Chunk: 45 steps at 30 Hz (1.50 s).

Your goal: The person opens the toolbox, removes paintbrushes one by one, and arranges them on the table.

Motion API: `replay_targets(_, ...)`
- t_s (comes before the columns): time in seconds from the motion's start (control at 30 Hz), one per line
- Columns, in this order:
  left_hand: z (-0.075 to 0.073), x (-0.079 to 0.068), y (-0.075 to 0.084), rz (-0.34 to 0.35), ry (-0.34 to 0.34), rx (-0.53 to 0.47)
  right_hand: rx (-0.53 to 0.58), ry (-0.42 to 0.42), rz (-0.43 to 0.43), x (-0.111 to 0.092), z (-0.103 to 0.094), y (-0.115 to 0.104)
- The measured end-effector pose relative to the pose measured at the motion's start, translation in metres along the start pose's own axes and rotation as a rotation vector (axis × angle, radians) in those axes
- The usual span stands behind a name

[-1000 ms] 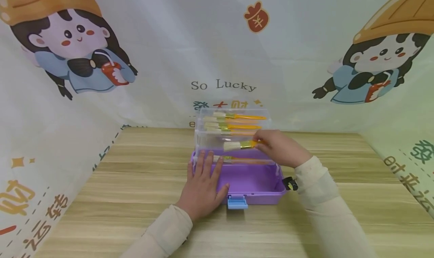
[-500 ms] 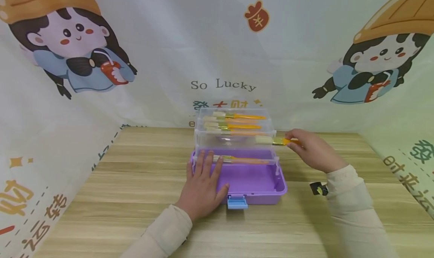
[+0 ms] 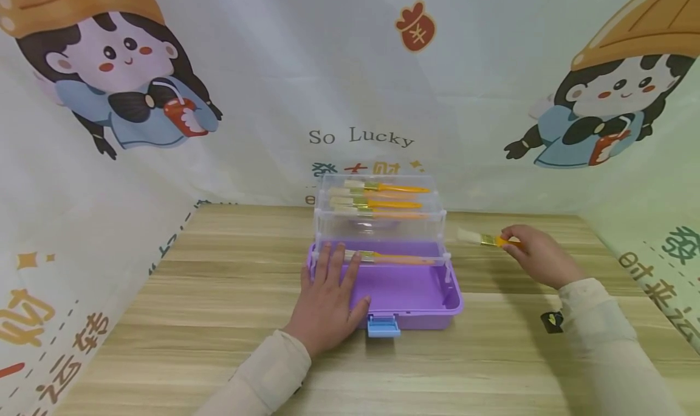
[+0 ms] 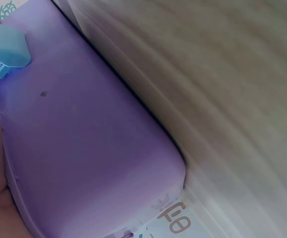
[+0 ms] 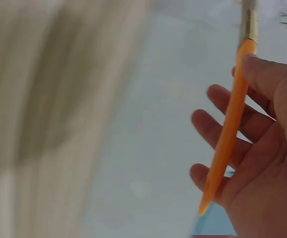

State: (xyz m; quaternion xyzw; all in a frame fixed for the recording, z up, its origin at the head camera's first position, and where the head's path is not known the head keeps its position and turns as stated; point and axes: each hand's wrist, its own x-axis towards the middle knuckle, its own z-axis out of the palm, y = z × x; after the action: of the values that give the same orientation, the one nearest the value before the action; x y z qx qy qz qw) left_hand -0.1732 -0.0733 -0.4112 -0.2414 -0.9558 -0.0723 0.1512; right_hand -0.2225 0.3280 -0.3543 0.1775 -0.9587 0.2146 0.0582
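My right hand [image 3: 541, 255] pinches a paintbrush by its orange handle [image 5: 228, 126], in the air to the right of the box. Its pale bristles [image 3: 468, 237] point left. The left hand [image 3: 330, 306] lies with straight fingers over the left side of an opened purple box [image 3: 404, 288]. In the left wrist view, the box's purple front wall [image 4: 84, 129] and a strip of that hand show. Beside the left fingertips, one paintbrush [image 3: 399, 259] lies in the lower clear tray. Several more paintbrushes [image 3: 394, 204] lie in the upper clear tray [image 3: 432, 197].
A blue latch [image 3: 383, 326] hangs at the box's front. The box stands on a wood-grain table [image 3: 219, 282], with a printed cloth [image 3: 262, 88] behind and at both sides. Bare tabletop lies left and right of the box.
My right hand has carried the paintbrush from in front of the clear trays out to the right, past the box, and slightly lower. The left hand has stayed where it was.
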Motion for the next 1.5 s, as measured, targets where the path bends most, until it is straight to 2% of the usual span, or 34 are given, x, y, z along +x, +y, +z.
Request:
replay_targets(0.23,0.001,0.001,-0.002,0.011,0.016,-0.008,-0.031,-0.068,-0.008,0.008,0.018,0.044)
replay_targets(0.4,0.001,0.001,-0.002,0.008,0.015,0.000,-0.070,-0.091,-0.015,0.012,0.028,0.060)
replay_targets(0.63,0.002,0.001,0.000,0.002,0.001,0.008,-0.101,-0.107,-0.025,0.013,0.035,0.071)
replay_targets(1.13,0.001,0.001,0.000,0.005,0.013,0.010,-0.101,-0.156,0.029,0.014,0.038,0.080)
replay_targets(1.23,0.002,0.001,0.000,0.005,0.011,0.004,-0.072,-0.160,0.059,0.011,0.033,0.076)
replay_targets(1.33,0.002,0.002,0.000,0.004,0.004,0.006,-0.037,-0.128,0.062,0.010,0.024,0.062)
replay_targets(1.5,0.001,0.001,0.000,0.002,0.006,0.012,-0.002,-0.024,0.004,0.015,0.005,0.009)
